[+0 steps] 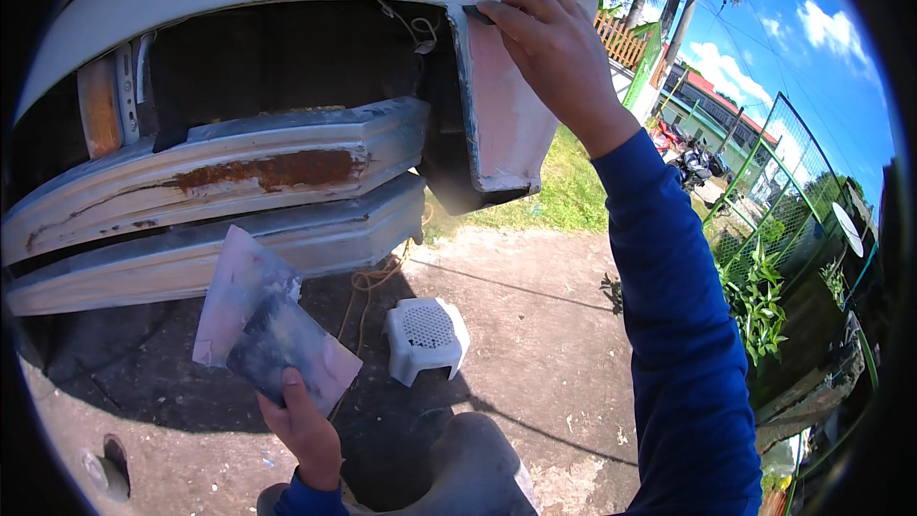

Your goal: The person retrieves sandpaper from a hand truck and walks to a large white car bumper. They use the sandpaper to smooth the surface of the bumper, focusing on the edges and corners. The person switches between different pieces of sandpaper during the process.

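My left hand (308, 432) grips a flat, palette-like plate (277, 330) by its lower edge, thumb on top. Pinkish ends and a dark, smeared middle show on it. Up at the top, my right hand (559, 62) pinches a small dark flat piece (479, 14); my fingers cover most of it, so its kind is unclear. That piece rests at the upper corner of a white vehicle body panel (506, 105) with pink filler-like patches. Left of this panel, silvery ribbed bumper-like bars (287, 167) carry a large rust patch.
A white plastic stool (427, 334) stands on the concrete ground (544, 325). Beside it, an orange cord (368, 282) hangs from the vehicle. A loose wire (415, 29) dangles in the dark opening. A green mesh gate (774, 182) and plants (759, 301) are at the right.
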The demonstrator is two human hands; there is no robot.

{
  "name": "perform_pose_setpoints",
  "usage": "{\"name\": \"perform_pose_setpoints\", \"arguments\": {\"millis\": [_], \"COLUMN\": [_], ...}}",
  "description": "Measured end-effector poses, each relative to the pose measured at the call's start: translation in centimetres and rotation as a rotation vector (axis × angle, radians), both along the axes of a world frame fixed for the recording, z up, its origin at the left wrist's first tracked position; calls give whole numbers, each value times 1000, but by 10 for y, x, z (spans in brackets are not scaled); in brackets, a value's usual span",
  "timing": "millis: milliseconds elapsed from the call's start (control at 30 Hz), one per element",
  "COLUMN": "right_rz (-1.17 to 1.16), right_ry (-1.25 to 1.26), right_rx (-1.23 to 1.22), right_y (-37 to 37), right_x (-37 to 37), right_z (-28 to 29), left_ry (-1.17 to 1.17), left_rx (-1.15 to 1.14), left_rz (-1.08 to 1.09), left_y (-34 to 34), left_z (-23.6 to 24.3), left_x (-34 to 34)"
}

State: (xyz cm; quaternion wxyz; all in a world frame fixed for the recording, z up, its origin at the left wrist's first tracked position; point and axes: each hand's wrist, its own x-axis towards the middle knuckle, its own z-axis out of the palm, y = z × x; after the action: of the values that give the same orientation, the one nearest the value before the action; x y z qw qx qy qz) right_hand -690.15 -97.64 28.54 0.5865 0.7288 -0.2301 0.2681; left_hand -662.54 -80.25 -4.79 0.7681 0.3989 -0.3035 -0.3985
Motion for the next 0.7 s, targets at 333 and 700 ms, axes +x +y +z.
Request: {"name": "perform_pose_setpoints", "arguments": {"millis": [333,700], "right_rz": [60,-25], "right_ry": [-30,-83], "right_rx": [69,318], "right_y": [-7,14], "right_x": [-9,-41], "right_z": [-23,-107], "left_ry": [-36,-53], "left_rx": [14,33], "left_rz": [-24,-41], "left_y": [-5,-6], "left_z": [-8,-13], "left_x": [2,7]}}
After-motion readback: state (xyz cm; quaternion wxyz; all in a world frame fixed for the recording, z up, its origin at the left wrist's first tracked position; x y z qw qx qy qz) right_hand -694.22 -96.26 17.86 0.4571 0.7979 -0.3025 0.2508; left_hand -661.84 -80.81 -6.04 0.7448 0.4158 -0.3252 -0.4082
